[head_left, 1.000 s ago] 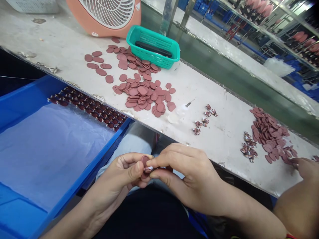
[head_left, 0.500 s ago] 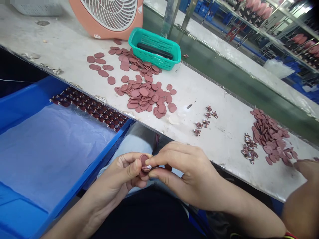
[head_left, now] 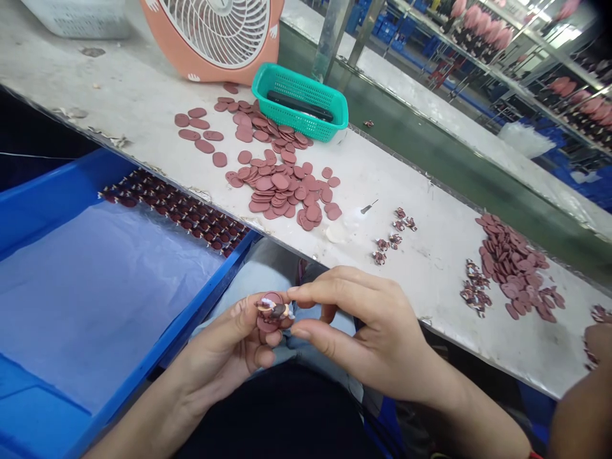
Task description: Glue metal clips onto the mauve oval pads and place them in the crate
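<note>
Presently, left hand [head_left: 229, 335] grip clamped on reddish disc [head_left: 268, 325], small figurine [head_left: 277, 310] against it, right of blue bin [head_left: 62, 185]; right hand [head_left: 368, 319] thumb and index parted alongside. Loosened pinch or stray nudge could drop figurine.

1. A plain top [head_left: 268, 421], nearly black, is worn.
2. With it go pale-blue, denim-like trousers [head_left: 265, 268].
3. Left hand [head_left: 234, 335] and right hand [head_left: 368, 322] are bare.
4. A sliver of red band [head_left: 535, 455] shows on the right arm [head_left: 463, 398].
</note>
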{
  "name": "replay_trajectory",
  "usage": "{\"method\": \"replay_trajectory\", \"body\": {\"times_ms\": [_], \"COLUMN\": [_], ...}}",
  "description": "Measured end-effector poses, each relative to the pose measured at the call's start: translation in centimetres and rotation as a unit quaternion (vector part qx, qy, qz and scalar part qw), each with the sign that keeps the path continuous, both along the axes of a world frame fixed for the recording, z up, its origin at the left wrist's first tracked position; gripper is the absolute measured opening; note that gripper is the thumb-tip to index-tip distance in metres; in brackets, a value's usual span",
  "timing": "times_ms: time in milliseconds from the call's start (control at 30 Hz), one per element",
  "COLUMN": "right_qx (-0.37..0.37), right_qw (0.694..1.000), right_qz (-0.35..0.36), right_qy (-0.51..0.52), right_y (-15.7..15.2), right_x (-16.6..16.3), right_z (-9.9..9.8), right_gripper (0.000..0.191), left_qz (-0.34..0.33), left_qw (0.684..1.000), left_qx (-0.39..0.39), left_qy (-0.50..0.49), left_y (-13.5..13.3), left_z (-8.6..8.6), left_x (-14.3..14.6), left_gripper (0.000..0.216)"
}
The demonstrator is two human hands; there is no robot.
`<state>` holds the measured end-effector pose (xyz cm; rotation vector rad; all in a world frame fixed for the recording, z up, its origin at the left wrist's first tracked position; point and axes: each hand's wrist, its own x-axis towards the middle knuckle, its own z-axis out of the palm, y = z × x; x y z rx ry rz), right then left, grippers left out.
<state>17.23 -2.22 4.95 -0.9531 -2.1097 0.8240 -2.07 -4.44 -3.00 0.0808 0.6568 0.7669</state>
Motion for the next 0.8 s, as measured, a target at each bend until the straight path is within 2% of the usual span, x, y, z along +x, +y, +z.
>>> {"method": "replay_trajectory", "body": {"times_ms": [300, 600, 800], "right_qx": [0.0, 0.008, 0.005], "right_qw": [1.0, 0.999, 0.999], "right_qz": [-0.002, 0.02, 0.02], "right_qy": [0.021, 0.028, 0.031], "right_y": [0.1, 0.4, 0.4], "right_x": [-0.9, -1.5, -1.3], "right_z": [-0.2, -0.6, -0.7], "right_gripper": [0.018, 0.01, 0.009], "left_qz": [0.014, 0.019, 0.02], "left_qw": [0.999, 0.999, 0.999], "left_qx": [0.023, 0.023, 0.022], "left_qy": [-0.018, 0.016, 0.035], "left_y": [-0.3, -0.1, -0.1], "left_z": [-0.4, 0.8, 0.5], "left_x": [-0.4, -0.1, -0.1], "left_gripper": [0.025, 0.02, 0.02]}}
